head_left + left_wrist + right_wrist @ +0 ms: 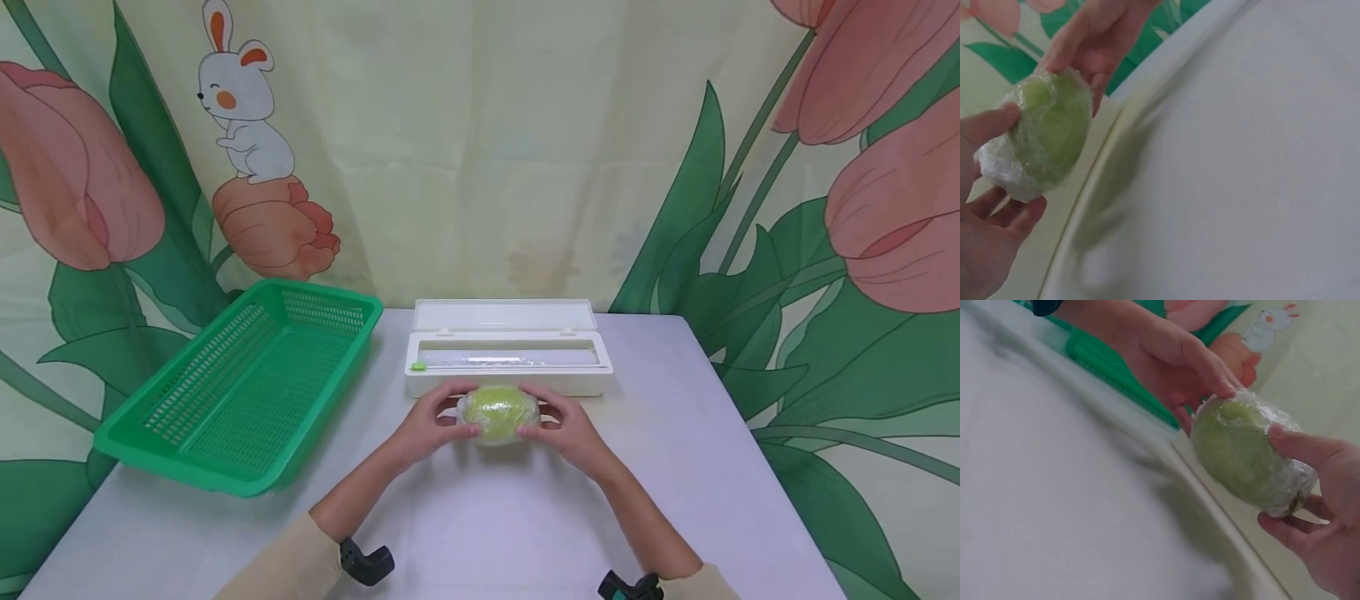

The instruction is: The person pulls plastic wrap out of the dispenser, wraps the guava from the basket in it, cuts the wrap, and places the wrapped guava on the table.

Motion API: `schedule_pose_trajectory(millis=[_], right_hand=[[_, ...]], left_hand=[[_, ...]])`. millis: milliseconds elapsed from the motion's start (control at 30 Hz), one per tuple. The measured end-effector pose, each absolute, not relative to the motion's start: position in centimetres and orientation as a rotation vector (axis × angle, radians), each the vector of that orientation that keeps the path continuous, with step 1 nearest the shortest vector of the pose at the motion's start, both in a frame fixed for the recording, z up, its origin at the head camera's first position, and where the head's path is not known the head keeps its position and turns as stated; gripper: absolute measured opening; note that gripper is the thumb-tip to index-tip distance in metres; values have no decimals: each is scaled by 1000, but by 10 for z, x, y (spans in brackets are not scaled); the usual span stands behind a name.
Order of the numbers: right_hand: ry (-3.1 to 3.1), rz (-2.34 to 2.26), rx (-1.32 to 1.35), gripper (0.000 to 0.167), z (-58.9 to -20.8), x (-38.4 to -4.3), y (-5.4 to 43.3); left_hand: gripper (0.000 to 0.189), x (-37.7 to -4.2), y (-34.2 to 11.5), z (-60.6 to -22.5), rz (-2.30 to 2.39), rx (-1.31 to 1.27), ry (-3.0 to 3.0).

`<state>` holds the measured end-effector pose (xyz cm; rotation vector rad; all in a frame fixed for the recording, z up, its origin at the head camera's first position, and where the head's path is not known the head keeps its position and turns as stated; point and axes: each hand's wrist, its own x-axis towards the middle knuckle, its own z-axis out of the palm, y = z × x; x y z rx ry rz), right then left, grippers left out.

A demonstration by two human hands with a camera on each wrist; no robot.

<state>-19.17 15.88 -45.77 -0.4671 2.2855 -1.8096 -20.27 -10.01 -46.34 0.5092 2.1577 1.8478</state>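
A yellow-green, rounded fruit [498, 414] wrapped in clear cling film is held between both hands, raised above the table in front of a white film dispenser. My left hand [427, 427] grips its left end, thumb on the near side and fingers behind. At the opposite end my right hand [572, 432] holds it the same way. Crinkled film bunches thickly around the ends of the fruit [1041, 134] in the left wrist view. From the right wrist, the fruit [1247, 453] shows smoother, tighter film across its middle.
The white cling film dispenser [510, 385] stands just behind the hands, its lid [504, 315] raised and film showing inside. A small green slider [418, 366] sits at its left. On the table's left lies a green plastic basket [273, 475]. A printed curtain hangs behind.
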Motion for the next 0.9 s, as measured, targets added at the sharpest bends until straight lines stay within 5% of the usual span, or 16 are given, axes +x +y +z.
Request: schedule_pose_trajectory(millis=[600, 900], right_hand=[[2383, -1760, -268, 64, -479, -197, 159], [2420, -1748, -275, 65, -484, -201, 160]], left_hand=[[65, -206, -90, -485, 1898, 436, 2222], [60, -194, -86, -465, 1890, 444, 2243]])
